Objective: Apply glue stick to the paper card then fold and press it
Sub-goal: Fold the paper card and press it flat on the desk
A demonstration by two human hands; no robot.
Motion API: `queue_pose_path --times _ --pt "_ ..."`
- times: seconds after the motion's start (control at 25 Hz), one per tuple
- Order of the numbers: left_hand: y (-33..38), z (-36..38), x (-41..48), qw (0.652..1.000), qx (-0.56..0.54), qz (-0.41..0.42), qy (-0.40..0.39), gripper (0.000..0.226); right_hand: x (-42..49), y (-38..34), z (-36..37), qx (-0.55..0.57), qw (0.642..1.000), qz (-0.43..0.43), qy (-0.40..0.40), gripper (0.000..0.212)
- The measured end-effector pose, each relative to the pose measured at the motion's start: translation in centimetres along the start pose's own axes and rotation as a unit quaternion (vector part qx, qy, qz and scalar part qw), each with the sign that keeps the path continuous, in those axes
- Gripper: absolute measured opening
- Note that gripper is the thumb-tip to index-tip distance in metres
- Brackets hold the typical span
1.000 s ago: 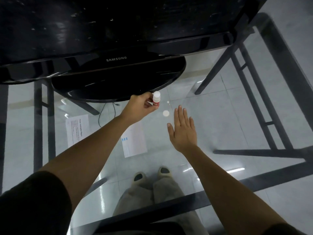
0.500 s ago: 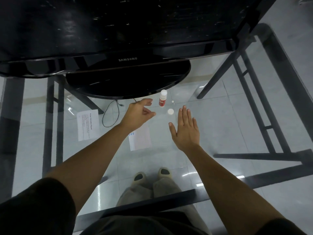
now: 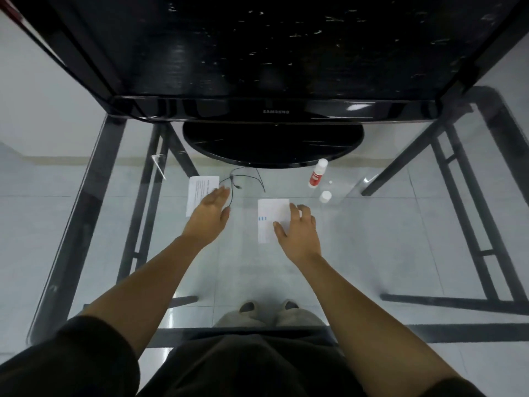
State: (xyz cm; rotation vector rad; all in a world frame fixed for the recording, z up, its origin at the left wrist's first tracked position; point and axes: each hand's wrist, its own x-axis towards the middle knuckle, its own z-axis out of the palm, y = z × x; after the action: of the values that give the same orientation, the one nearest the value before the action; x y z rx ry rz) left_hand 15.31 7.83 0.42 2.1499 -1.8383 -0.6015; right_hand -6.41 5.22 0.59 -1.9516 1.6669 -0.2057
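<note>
My right hand [image 3: 299,229] rests spread on the paper card [image 3: 270,216] on the glass worktop [image 3: 386,239]; my left hand [image 3: 210,214] hovers open and empty. The glue stick [image 3: 317,173] stands uncapped beyond, its cap [image 3: 325,196] beside it. I judge gluing done; folding needs both hands.
</note>
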Motion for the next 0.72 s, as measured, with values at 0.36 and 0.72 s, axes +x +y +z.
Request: queue_pose_path --times 0.36,0.72 --pt "-2.5 1.8 -2.5 0.993 0.084 -0.073 -0.037 0.05 0.7 -0.7 0.3 0.12 0.989 0.088 -0.002 0.077" --pt "1.7 4.9 -4.1 0.997 0.075 0.018 -0.026 0.049 0.8 -0.4 0.4 0.185 0.976 0.117 0.003 0.077"
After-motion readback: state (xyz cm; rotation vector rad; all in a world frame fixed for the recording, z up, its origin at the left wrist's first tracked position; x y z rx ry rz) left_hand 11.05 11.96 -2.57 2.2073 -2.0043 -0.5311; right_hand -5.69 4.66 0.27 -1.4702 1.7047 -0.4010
